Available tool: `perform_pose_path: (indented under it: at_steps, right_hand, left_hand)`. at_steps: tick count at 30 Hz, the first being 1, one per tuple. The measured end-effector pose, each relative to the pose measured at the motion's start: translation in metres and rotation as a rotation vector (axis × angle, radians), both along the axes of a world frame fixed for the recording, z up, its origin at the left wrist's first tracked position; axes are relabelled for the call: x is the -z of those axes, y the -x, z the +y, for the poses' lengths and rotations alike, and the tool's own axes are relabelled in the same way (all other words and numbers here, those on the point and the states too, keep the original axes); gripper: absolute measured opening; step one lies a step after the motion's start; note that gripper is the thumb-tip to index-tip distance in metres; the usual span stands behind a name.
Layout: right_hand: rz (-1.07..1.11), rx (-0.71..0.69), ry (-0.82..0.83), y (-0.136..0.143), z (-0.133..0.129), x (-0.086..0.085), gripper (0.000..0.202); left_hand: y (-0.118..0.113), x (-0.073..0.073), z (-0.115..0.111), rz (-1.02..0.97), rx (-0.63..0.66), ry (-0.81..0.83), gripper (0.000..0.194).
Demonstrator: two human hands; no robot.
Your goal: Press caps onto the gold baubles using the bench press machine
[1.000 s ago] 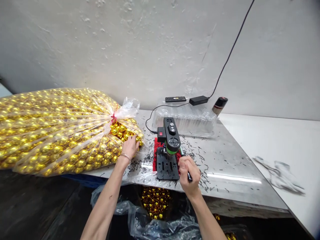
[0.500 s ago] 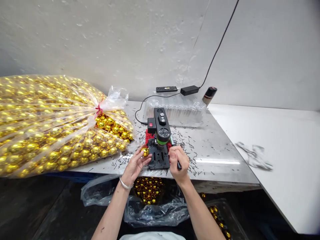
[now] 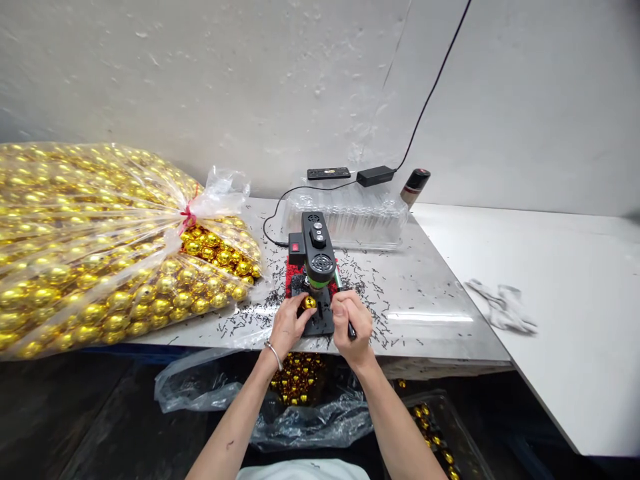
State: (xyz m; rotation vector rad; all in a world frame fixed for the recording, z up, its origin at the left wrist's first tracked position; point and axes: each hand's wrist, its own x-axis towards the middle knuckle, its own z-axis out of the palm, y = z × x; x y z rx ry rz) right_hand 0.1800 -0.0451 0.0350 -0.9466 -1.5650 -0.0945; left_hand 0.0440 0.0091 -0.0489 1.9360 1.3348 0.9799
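Between the thumb and fingers of my left hand (image 3: 291,323) is a shiny gold ball (image 3: 309,302). It is over the black base plate (image 3: 319,323) of a small bench drill press (image 3: 319,245), just below the green-ringed head. Fingers of my right hand (image 3: 353,327) are wrapped round the machine's lever handle (image 3: 352,331), to the right of the base. The tool tip is mostly hidden behind the head and the ball. A red mat (image 3: 293,272) strewn with dark shavings lies under the machine.
A large clear bag (image 3: 100,267) of gold balls fills the left side. Behind the machine stand a clear plastic box (image 3: 370,217), a power adapter (image 3: 376,175) and a spray can (image 3: 415,187). Below the edge, an open bag (image 3: 310,427) holds more balls. Gloves (image 3: 503,305) lie on the right.
My left hand has carried the gold ball right, from beside the base plate to under the machine's head. My right hand keeps its grip on the lever handle. The view has shifted slightly.
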Motion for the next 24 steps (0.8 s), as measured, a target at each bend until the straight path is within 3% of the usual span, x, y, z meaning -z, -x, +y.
perform_pose_path:
  at_steps: [6,11,24]
  right_hand:
    - [0.007,-0.008,0.003,0.000,-0.001,0.001,0.021]
    - [0.003,-0.034,-0.015,-0.002,0.000,0.018,0.022]
    - [-0.058,0.012,-0.132,-0.006,0.014,0.060,0.028]
  left_hand:
    - [-0.006,0.012,0.003,0.090,0.017,-0.173,0.032]
    - [-0.007,0.022,0.002,0.059,-0.011,-0.211,0.031]
    - [-0.008,0.019,-0.002,0.066,-0.007,-0.222,0.030]
